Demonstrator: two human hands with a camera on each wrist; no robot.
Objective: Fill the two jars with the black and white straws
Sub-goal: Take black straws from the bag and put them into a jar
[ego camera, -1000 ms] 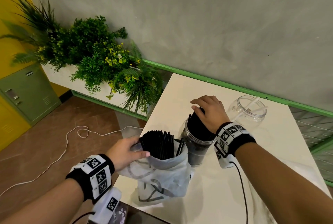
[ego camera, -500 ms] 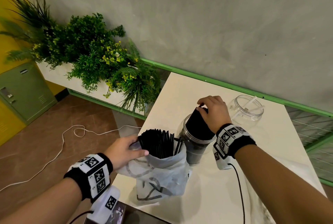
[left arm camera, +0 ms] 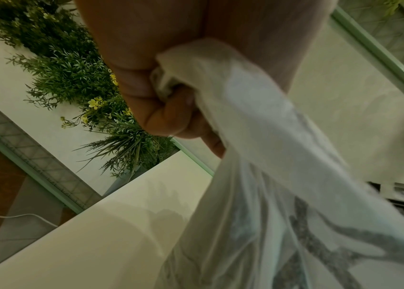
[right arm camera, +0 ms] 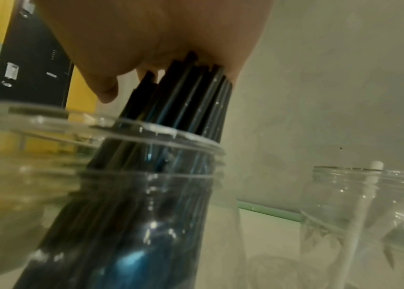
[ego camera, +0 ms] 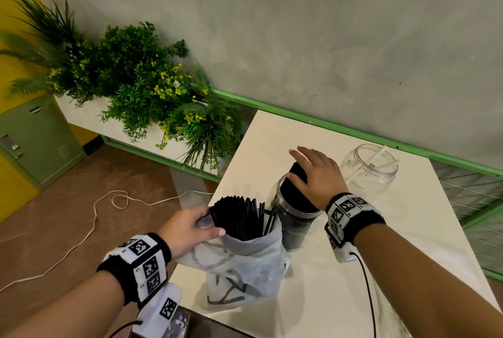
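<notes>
A clear jar full of black straws stands mid-table. My right hand lies flat over the straw tops with straight fingers; the right wrist view shows its palm pressing on the straws above the jar's rim. A white plastic bag holds more black straws. My left hand grips its rim, fingers curled into the plastic. A second clear jar behind holds a few white straws.
The white table ends at a green rail along the grey wall. Potted plants and a green locker stand to the left. A white cable lies on the brown floor.
My right hand has uncurled from round the black bunch and now lies flat on its top. The left hand keeps its hold on the bag.
</notes>
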